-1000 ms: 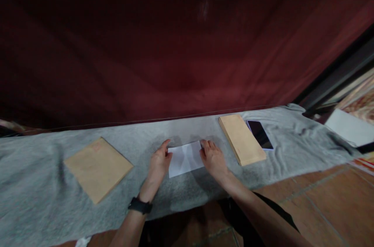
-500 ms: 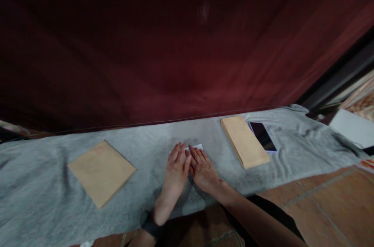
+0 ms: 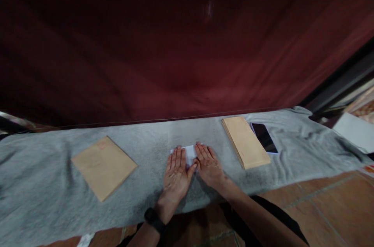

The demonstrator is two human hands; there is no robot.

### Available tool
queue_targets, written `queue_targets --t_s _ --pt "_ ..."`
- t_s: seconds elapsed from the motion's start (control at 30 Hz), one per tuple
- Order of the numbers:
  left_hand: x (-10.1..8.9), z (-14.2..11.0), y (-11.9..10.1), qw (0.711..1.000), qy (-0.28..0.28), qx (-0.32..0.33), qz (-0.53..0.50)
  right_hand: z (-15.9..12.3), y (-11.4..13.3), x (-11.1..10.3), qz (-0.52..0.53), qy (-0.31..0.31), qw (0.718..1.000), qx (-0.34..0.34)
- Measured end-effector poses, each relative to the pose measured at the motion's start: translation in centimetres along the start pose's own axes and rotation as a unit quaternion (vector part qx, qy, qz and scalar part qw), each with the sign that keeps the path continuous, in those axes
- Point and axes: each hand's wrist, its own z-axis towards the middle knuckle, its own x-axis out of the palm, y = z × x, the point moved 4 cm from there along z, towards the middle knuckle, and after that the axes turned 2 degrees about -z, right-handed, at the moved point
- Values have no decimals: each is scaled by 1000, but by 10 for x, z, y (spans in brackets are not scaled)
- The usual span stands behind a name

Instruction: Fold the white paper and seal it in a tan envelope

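A small piece of white paper (image 3: 189, 154) lies on the grey cloth (image 3: 152, 134), partly covered by both hands. My left hand (image 3: 176, 173) rests flat on its left part, fingers stretched forward and thumb pointing inward. On the right part, my right hand (image 3: 209, 165) presses with its fingers extended and slightly apart. The two thumbs nearly meet at the paper's near edge. Between the hands a strip of the paper shows, with what looks like a fold line. Whether the paper has several layers is hidden.
To the left lie brown envelopes (image 3: 104, 167) with a red mark. A stack of long brown envelopes (image 3: 246, 142) sits at the right, beside a phone (image 3: 264, 138). Dark red fabric (image 3: 187, 64) rises behind the cloth. Tiled floor (image 3: 327, 200) shows in front.
My hands were close together over the paper's middle. They have since slid apart to its left and right sides, uncovering the white strip between them.
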Motion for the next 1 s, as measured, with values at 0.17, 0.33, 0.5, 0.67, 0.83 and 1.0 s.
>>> queue_targets --t_s 0.17,0.33,0.5,0.67,0.83,1.0 --pt "-2 -4 9 999 5 -38 18 -3 -16 -4 -7 23 1000 10" --pt "-9 -6 17 998 31 -42 30 -5 -27 -6 1 65 997 28" --pt "-11 -5 17 997 53 -43 44 3 -21 -20 17 46 998 51" --pt "-9 -4 15 995 70 -43 60 10 11 -20 89 40 994 -52" --pt "-8 -5 17 995 76 -35 62 3 17 -7 91 49 991 -90" --pt "-11 -9 24 996 61 -43 55 -3 -2 -5 50 48 996 -59"
